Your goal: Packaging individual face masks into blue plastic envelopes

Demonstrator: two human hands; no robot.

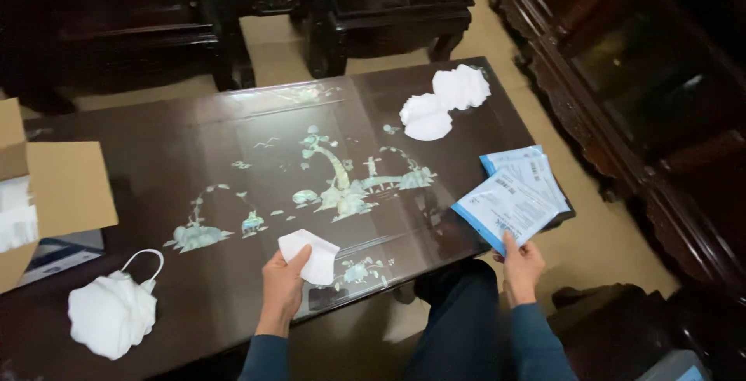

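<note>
My left hand point(281, 286) grips a folded white face mask point(312, 253) just above the near edge of a dark lacquered table point(155, 155) with pale inlaid scenery. My right hand point(522, 266) holds a blue-and-white flat packet point(503, 208) by its lower corner, at the table's right end. Under that packet lie more blue-and-white packets point(528, 165) on the table.
A pile of white masks with ear loops point(113, 311) sits at the near left. Two stacks of white masks point(460, 87) point(425, 117) lie at the far right. An open cardboard box point(54, 190) stands at the left edge. Dark wooden chairs and a cabinet point(645, 93) surround the table.
</note>
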